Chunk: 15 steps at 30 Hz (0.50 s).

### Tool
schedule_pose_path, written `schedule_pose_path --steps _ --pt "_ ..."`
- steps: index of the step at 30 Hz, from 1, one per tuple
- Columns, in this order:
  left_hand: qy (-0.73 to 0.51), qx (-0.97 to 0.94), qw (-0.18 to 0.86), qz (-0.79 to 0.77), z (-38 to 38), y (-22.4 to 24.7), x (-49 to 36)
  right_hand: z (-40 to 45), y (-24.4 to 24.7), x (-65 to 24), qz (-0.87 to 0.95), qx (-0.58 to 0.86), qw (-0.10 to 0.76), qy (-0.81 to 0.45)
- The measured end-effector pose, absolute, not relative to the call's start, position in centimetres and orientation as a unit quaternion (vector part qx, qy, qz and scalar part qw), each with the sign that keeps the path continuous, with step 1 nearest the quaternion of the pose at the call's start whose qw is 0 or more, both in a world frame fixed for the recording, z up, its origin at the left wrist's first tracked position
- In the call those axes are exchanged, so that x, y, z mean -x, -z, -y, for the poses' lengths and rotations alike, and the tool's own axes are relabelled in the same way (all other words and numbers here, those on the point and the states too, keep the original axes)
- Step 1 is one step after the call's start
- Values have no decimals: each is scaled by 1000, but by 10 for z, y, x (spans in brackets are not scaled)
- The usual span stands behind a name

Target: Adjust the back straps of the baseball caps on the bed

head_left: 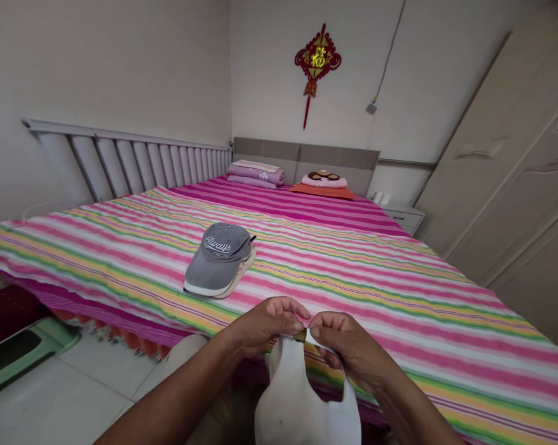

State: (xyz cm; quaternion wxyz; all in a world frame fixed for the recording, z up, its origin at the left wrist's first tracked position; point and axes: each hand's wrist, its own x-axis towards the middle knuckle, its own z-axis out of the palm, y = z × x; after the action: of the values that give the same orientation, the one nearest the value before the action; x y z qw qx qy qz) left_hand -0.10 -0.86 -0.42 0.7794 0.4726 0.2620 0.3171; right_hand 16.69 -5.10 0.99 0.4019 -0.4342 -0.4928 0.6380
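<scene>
A white cap (pixel 301 402) hangs at the bottom of the view, its back opening facing up. My left hand (pixel 275 322) pinches one end of its rear strap, beside a small brass-coloured buckle (pixel 301 335). My right hand (pixel 341 337) grips the other end of the strap, close to the left fingertips. Both hands are closed on the cap, above the near edge of the bed. Farther left on the bed lies a grey cap (pixel 220 253) with white lettering, resting on a beige cap (pixel 244 270) that shows only at its edge.
A striped sheet (pixel 399 290) covers the bed. Folded purple bedding (pixel 255 175) and a pink folded item (pixel 324 180) lie by the headboard (pixel 269 150). A white railing (pixel 135 161) runs along the left wall. A green stool (pixel 38 352) stands at lower left, a wardrobe (pixel 505 173) at right.
</scene>
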Motion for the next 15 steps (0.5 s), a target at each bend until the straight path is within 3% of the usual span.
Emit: schedule_pose_path --steps 6,10,15 --pt "-356 -456 781 -233 3 14 8 49 8 -193 550 371 283 -693" --pt "-406 -406 788 -224 -2 16 11 51 26 -207 522 335 327 -713" --pt "-340 -411 814 -230 -9 18 15 55 32 -208 414 283 415 -759"
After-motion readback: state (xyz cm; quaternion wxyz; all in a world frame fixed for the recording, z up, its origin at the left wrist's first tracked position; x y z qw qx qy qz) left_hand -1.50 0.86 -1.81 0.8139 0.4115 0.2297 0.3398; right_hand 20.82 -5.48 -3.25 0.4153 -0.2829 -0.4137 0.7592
